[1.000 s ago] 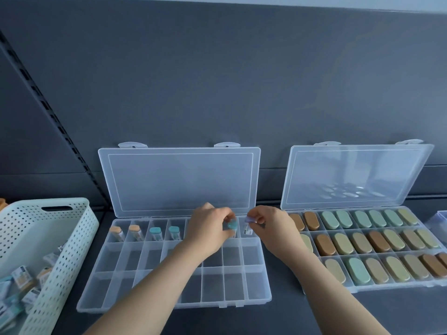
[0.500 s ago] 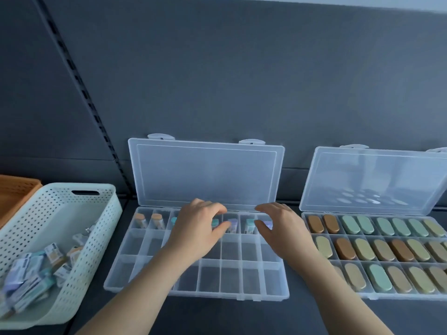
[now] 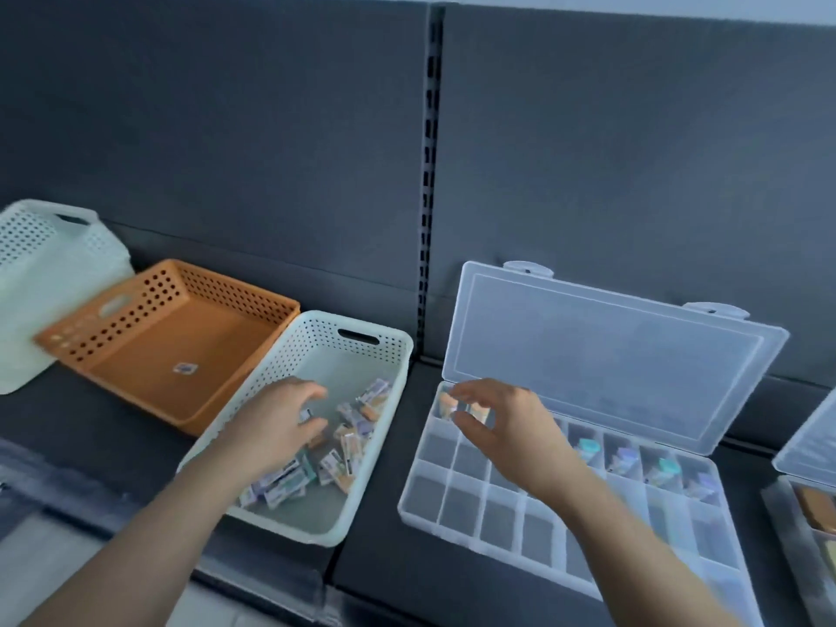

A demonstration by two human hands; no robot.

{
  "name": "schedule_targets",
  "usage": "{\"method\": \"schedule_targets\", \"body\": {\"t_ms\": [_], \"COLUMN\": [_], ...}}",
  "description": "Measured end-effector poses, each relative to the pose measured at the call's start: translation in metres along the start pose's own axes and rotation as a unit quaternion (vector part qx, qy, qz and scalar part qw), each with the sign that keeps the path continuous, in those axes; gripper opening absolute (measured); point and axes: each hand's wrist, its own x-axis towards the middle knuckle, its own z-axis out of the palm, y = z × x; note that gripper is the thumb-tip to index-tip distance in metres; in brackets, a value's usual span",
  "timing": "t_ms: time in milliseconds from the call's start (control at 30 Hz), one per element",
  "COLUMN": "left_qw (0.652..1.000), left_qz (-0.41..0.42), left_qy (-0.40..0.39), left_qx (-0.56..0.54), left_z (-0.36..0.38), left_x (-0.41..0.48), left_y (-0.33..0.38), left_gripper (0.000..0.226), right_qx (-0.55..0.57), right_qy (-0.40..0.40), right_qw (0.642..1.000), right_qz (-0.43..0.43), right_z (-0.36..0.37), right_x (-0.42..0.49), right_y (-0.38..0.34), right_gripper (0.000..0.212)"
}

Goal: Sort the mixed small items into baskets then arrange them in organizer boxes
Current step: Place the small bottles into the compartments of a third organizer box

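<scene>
- The left hand (image 3: 280,423) is hanging inside the white basket (image 3: 398,355), with its fingers curling down over the small items (image 3: 348,450). Blur is hiding the fingertips, so I cannot tell whether they are pinching one.
- The right hand (image 3: 502,427) is hovering over the 10 o'clock corner of the organizer box (image 3: 434,504). Its fingers are spreading apart, the thumb is staying clear of them, and it is gripping nothing.
- The small items are lying in a loose heap on the basket floor, mostly toward its 3 o'clock wall.
- Orange-capped bottles (image 3: 448,402) are standing in the box's far row at the 10 o'clock end, partly behind the right fingers. Teal-capped bottles (image 3: 588,445) are sitting further along that row toward 2 o'clock.
- The lid (image 3: 601,355) is standing open at the box's 12 o'clock side.
- The white basket is sitting just beside the box, at its 9 o'clock.
- An orange basket (image 3: 181,337) is sitting at 10 o'clock of the white basket, with one small piece lying on its floor.
- A second organizer box (image 3: 809,463) is showing at the frame's 3 o'clock edge, cut off.
</scene>
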Motion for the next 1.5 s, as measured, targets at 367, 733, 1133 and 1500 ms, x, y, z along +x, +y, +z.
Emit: {"method": "schedule_targets", "body": {"t_ms": [367,733,1133,1500], "left_qw": [0.975,0.985,0.985,0.954], "left_qz": [0.085,0.047,0.063,0.102], "left_qy": [-0.182,-0.064,-0.138,-0.275], "left_qx": [0.095,-0.152,-0.085,0.059], "left_z": [-0.007,-0.069,-0.053,-0.009], "left_x": [0.038,-0.027,-0.018,-0.002], "left_y": [-0.043,-0.101,-0.083,-0.059], "left_gripper": [0.033,0.020,0.013,0.026], "right_qx": [0.008,-0.109,-0.076,0.058], "right_qy": [-0.090,-0.322,-0.208,-0.193], "right_qw": [0.996,0.938,0.975,0.977], "right_qz": [-0.027,-0.070,-0.010,0.067], "right_z": [0.057,0.139,0.113,0.092], "right_x": [0.063,0.075,0.082,0.066], "right_y": [-0.060,-0.112,-0.101,-0.085], "right_gripper": [0.028,0.034,0.017,0.033]}}
